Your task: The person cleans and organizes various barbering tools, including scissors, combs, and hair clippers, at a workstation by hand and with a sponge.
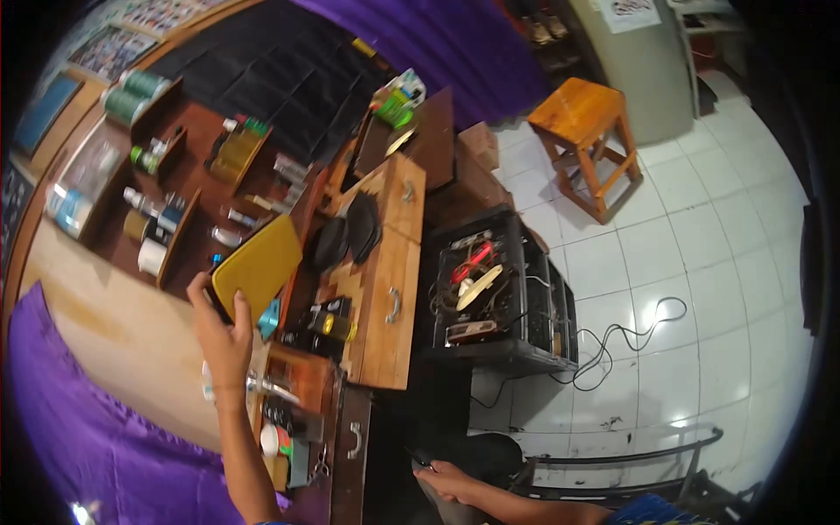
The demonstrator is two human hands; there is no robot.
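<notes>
My left hand [224, 337] is raised and grips the lower corner of a flat yellow board [259, 266], with the thumb over its front face. The board is held up in front of the wooden shelves. My right hand [448, 479] is low at the bottom of the view, fingers curled, beside the dark front of the cabinet. A small dark thing [417, 458] shows at its fingertips, and whether the hand grips it is unclear.
A wooden drawer cabinet [391, 289] with metal handles carries black brushes [350, 234]. A black cart [503, 293] next to it holds tools and cables. Bottles stand on the shelves [166, 210] at left. A wooden stool [591, 131] and a black cable [626, 337] are on the white tiled floor.
</notes>
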